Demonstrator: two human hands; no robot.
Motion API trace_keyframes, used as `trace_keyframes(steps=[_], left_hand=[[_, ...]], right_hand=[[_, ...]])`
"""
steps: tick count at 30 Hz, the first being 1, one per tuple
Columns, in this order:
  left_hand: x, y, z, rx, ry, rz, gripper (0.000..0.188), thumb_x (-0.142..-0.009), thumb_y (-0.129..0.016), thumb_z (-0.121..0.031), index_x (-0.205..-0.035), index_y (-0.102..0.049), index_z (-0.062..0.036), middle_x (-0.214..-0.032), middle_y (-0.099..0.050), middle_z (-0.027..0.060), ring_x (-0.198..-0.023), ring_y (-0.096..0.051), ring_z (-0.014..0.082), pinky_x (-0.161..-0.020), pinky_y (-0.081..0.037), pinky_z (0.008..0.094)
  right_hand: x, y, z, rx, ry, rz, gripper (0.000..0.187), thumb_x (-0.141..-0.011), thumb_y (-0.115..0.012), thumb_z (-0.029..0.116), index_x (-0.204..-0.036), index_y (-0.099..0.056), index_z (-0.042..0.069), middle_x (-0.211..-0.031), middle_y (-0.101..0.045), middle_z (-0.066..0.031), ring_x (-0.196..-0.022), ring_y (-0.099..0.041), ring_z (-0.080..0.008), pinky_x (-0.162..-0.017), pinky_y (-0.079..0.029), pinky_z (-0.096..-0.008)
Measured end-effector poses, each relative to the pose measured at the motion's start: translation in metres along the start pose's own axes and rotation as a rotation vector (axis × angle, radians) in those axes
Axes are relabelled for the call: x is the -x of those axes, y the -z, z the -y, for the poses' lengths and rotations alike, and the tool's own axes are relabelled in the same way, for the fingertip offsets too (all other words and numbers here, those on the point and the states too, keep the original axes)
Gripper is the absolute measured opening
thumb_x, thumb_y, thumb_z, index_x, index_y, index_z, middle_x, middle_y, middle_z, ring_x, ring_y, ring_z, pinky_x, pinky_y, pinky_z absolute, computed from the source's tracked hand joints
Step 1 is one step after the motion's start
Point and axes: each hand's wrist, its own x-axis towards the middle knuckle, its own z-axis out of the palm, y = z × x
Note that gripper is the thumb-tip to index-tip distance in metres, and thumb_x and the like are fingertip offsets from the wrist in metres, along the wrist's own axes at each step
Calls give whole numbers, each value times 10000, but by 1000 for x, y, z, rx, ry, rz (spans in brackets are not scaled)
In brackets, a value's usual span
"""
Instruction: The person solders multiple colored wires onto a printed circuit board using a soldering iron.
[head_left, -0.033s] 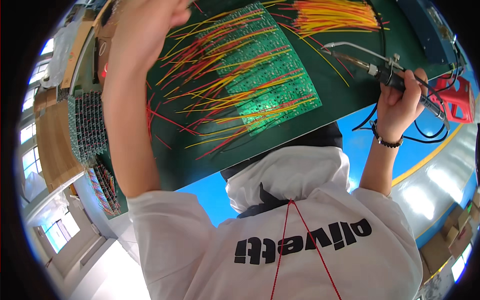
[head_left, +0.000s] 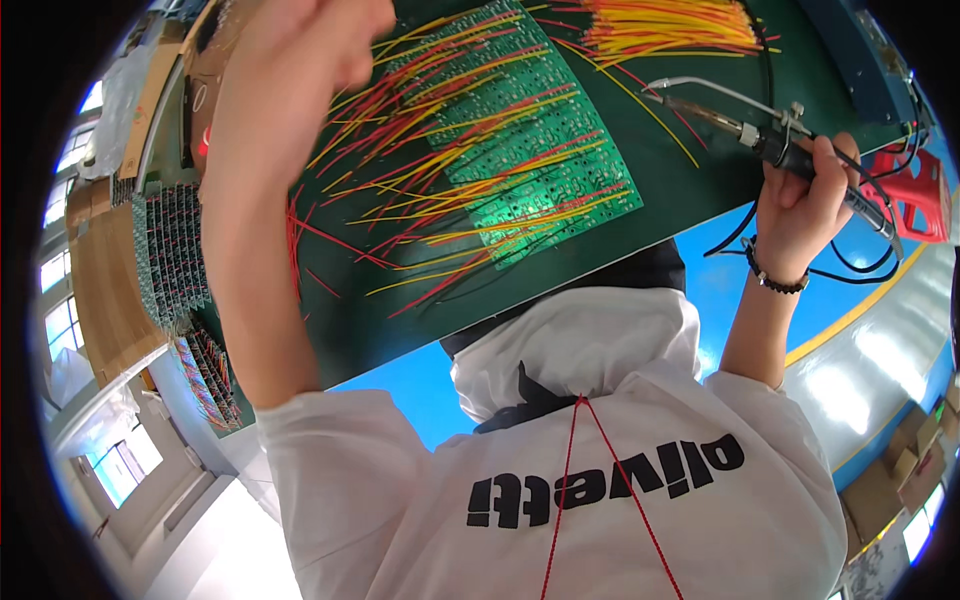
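Note:
My right hand (head_left: 802,212) is closed around the dark handle of a soldering iron (head_left: 785,152). A thin metal tube is clamped along the iron, and its tip points left, above the table and apart from the board. A large green circuit board (head_left: 560,185) lies in the middle, with rows of red and yellow wires (head_left: 440,165) that extend left past its edge. My left hand (head_left: 335,40) is over the board's far left side by the upper picture edge, blurred. Its fingers look curled together; whatever they may hold is hidden.
A thick bundle of yellow and red wires (head_left: 670,28) lies beyond the board on the dark green table (head_left: 385,325). At the far right stand a blue box-shaped unit (head_left: 850,60) and a red plastic holder (head_left: 915,195). Stacked circuit boards (head_left: 172,250) are at left. A black cable hangs below my right hand.
My left hand has shifted slightly right and nearer. The board and wires appear slightly higher in the picture. My right hand keeps its grip on the soldering iron.

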Motion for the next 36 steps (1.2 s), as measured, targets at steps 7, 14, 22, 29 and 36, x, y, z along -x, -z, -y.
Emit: trace_keyframes(steps=[7,14,22,29,36], left_hand=[[91,-77,12,-405,-227,-68,96,-760,-549,31,-839,-508,-7,-777,-588,88,-555,-488,120,-493,-388,217],[82,-110,29,-503,-436,-224,110,-654,-632,15,-714,-551,-27,-874,-650,82,-493,-464,97,-409,-346,191],[71,-113,30,-472,-398,-169,136,-583,-614,40,-670,-543,-37,-840,-655,67,-454,-451,79,-373,-323,186],[67,-110,30,-447,-364,-158,142,-556,-598,52,-653,-540,-34,-794,-658,65,-482,-487,84,-377,-342,183],[65,-107,34,-460,-433,-206,149,-539,-592,60,-642,-540,-34,-806,-657,81,-525,-516,102,-409,-378,185]], right_hand=[[1,9,7,253,67,-31,210,-776,-526,18,-641,-375,70,-453,-356,7,-332,-267,-41,-355,-299,-181],[1,16,12,293,32,-86,202,-780,-508,40,-630,-379,81,-440,-385,-4,-294,-247,-52,-310,-271,-188],[13,24,20,357,-97,-18,142,-832,-366,173,-757,-394,55,-371,-277,37,-301,-220,-53,-404,-320,-190],[17,22,22,415,-168,-38,285,-820,-352,173,-943,-468,-57,-386,-322,27,-310,-224,-43,-475,-393,-222],[17,19,22,419,-185,-31,297,-814,-353,168,-948,-460,-74,-403,-360,15,-311,-239,-39,-476,-410,-223]])
